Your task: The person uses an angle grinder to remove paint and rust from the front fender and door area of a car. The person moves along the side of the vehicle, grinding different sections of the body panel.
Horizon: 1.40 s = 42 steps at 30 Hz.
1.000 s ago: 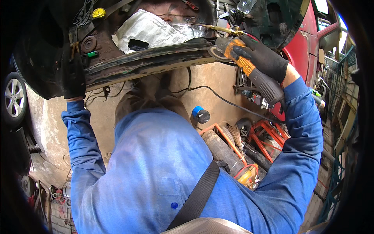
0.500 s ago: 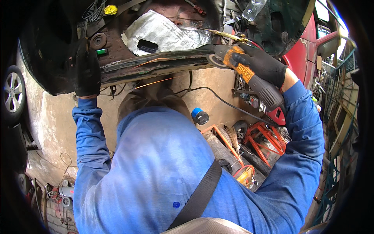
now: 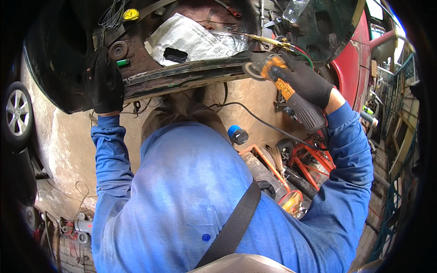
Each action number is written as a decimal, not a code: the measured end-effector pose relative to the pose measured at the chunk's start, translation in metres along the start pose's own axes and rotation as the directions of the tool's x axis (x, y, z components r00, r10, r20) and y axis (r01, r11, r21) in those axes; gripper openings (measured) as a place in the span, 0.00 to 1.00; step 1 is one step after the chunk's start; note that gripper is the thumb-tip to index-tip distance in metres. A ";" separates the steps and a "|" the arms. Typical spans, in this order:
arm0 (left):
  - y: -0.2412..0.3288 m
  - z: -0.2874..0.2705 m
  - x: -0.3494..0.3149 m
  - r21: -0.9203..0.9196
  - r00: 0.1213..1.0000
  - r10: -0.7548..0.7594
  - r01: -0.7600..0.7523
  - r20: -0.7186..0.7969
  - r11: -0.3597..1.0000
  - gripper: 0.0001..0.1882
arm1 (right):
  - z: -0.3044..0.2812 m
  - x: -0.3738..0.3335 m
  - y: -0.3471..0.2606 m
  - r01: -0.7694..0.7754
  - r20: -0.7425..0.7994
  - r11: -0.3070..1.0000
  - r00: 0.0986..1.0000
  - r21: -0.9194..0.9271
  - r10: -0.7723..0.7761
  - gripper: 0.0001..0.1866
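An orange and black angle grinder (image 3: 291, 93) is in my black-gloved right hand (image 3: 307, 79), whose fingers wrap around its front part. The grinder's disc (image 3: 253, 71) is at the right end of the dark, scraped metal sill (image 3: 186, 75) of a car's open trunk; whether it touches is unclear. My left hand (image 3: 105, 84), also in a black glove, lies over the sill's left part with its fingers stretched forward. Beside those fingers are a green lighter-like object (image 3: 123, 62) and a round brown disc (image 3: 118, 50).
In the trunk are a newspaper sheet (image 3: 191, 38) with a black part on it, a yellow tape measure (image 3: 131, 14), coiled wire, a brass torch (image 3: 268, 41) and a clear bottle (image 3: 295, 10). A dark cable (image 3: 255, 111) hangs right. Below stand a tape roll (image 3: 237, 135) and orange metal frames (image 3: 309, 159).
The orange spark streaks along the sill are gone. The grinder has shifted slightly within my right hand's place, tilting a little. My left hand stays on the sill.
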<state>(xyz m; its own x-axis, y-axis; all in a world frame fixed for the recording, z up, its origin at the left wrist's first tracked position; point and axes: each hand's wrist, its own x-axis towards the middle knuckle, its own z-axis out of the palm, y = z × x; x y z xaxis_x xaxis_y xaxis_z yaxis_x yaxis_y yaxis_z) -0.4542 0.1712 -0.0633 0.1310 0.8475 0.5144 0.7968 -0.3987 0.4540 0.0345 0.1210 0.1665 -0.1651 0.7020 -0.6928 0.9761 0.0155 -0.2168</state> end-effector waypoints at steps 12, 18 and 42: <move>-0.014 0.008 -0.004 -0.033 0.998 -0.037 0.038 0.045 0.999 0.21 | 0.104 -0.102 0.051 -0.068 -0.186 0.404 0.810 0.912 0.556 0.46; 0.054 -0.014 0.019 -0.185 0.990 0.137 -0.140 -0.027 0.973 0.20 | 0.166 -0.113 0.050 0.105 -0.280 0.305 0.740 0.946 0.612 0.60; 0.376 0.098 -0.041 -0.112 0.067 0.254 0.980 0.965 0.167 0.29 | 0.219 -0.043 0.034 0.229 -0.537 0.562 0.697 0.794 0.475 0.51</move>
<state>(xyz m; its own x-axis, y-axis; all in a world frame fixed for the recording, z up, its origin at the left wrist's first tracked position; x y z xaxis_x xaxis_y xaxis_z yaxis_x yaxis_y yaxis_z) -0.1024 0.0205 0.0153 0.7801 0.2940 -0.5523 0.1950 0.7245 0.6611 0.0432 -0.0647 0.0379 0.4242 0.8793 -0.2167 0.3988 -0.3962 -0.8270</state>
